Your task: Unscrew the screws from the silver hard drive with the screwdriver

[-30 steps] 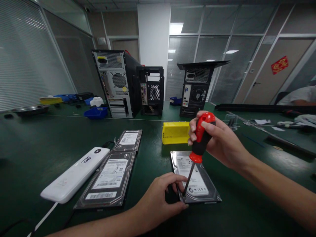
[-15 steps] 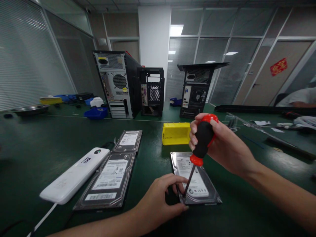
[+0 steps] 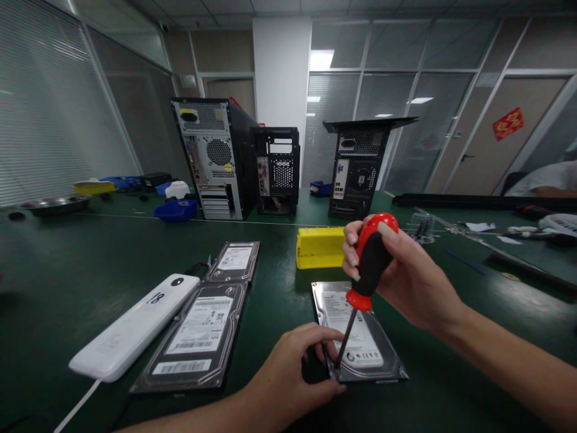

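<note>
My right hand [image 3: 401, 270] is wrapped round the red and black handle of a screwdriver [image 3: 372, 264]. The shaft slants down to the near left corner of a hard drive [image 3: 374, 346], which lies flat, label up, on the green table. At that same corner my left hand [image 3: 297, 367] grips the drive, thumb along the near edge and fingers close to the screwdriver tip. The screw head under the tip is too small to make out. Two more hard drives lie to the left, a nearer one [image 3: 198, 331] and a farther one [image 3: 235, 260].
A white power bank [image 3: 135, 325] marked 18 lies left of the drives, with a cable. Behind the working drive stands a yellow bin [image 3: 319, 248]. Computer cases [image 3: 216, 156] line the back, with a blue bin [image 3: 175, 210] nearby. Another person's sleeve [image 3: 547, 179] shows far right.
The screwdriver handle has turned a little in my right hand, and its fingers have shifted round it. My left hand keeps its hold. The whole scene sits slightly lower in view.
</note>
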The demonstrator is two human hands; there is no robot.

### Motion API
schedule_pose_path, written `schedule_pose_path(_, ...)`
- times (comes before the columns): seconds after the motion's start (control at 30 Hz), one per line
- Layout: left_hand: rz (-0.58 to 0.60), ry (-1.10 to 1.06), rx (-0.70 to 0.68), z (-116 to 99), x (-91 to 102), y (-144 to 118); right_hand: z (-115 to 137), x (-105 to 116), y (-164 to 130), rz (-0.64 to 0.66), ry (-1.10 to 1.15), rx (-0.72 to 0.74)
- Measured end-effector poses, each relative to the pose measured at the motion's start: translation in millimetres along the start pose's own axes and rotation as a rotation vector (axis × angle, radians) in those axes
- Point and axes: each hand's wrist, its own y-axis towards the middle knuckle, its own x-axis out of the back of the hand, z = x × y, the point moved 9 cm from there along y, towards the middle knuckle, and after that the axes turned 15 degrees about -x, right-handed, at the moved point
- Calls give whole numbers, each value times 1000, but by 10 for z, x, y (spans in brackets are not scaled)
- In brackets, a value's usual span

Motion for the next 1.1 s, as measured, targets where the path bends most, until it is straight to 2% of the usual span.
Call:
schedule_pose_path(0.1, -5, -2, 4, 2, 1, 0, -22, -26, -13, 31, 74, -34)
schedule_pose_path(0.23, -13, -15, -27, -4, -9, -2, -8, -83, -23, 68, 118, 25)
schedule_pose_path(0.33, -9, -24, -19, 8, -18, -4, -18, -83, -11, 8, 89, 57)
schedule_pose_path(0.43, -7, -20, -11, 7, -13, -3, -55, -72, 5, -59, 32, 29)
schedule_pose_path(0.73, -11, -34, -46, -4, -18, 2, -21, -70, -15, -56, 174, 42)
schedule_pose_path(0.9, -4, -36, -48, -27, -22, -5, 2, -98, 27, -68, 93, 88)
schedule_pose_path(1.1, -2, -33, -42, -42, -15, -1, -18, -62, 62, -114, 23, 67)
